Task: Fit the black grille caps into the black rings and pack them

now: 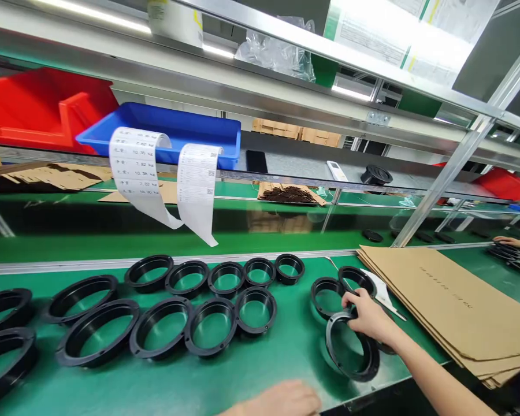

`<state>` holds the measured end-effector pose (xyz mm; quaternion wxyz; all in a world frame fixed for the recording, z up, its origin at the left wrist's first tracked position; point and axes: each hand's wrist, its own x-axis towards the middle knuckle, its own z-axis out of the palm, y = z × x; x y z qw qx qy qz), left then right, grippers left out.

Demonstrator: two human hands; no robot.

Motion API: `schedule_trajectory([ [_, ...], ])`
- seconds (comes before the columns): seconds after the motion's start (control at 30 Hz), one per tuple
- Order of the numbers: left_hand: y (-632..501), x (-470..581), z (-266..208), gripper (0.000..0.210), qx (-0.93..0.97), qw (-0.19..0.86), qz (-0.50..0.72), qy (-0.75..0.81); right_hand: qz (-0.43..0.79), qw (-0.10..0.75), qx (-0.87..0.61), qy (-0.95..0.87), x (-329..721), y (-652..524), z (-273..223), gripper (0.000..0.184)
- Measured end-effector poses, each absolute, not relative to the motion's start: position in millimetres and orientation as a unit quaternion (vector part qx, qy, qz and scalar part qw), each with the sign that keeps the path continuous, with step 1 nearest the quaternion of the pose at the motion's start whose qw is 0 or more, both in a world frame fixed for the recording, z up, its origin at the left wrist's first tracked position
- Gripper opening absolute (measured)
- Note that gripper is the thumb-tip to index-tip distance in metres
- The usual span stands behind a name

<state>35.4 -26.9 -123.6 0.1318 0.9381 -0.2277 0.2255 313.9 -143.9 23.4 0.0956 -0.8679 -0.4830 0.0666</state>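
My right hand (367, 316) has its fingers closed on the upper edge of a black flanged ring (366, 367), which is tilted up near the table's front edge. Right behind that hand are more black rings, one to its left (318, 300) and one farther back (349, 271). Another dark ring edge shows partly under the palm. At the bottom of the view, my left hand (281, 398) is low over the green tabletop (303, 352). Its fingers are smeared by motion and partly cut off, so I cannot tell their pose.
Black rings (210, 326) stand in two rows on the left. Flat cardboard sheets (455, 300) are stacked at right beside a white-and-black tool (379, 289). Label strips (197, 185) hang from a blue tray (186, 127) on the shelf. Another person's hand (509, 240) shows far right.
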Motion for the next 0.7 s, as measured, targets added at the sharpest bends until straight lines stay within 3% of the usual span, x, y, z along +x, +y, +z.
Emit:
schedule_trajectory([
  [0.1,9,-24,-89,0.027,0.932,0.123,0.316,-0.126,0.108,0.09,-0.855,-0.499,310,-101,10,0.045],
  [0.23,31,-65,-51,0.033,0.939,0.177,0.29,-0.053,0.137,0.094,-0.836,-0.523,312,-90,8,0.076],
  [0.43,29,-61,-58,0.027,0.938,0.193,0.277,-0.075,0.144,0.077,-0.833,-0.529,291,-101,6,0.066],
  [0.5,29,-59,-64,0.026,0.938,0.19,0.28,-0.07,0.089,0.078,-0.844,-0.524,280,-106,6,0.065],
  [0.63,28,-55,-70,0.02,0.951,0.153,0.265,-0.035,-0.103,0.212,-0.784,-0.575,248,-111,17,0.061],
  [0.7,25,-50,-70,0.015,0.969,0.108,0.224,-0.015,-0.108,0.287,-0.729,-0.612,231,-100,24,0.057],
])
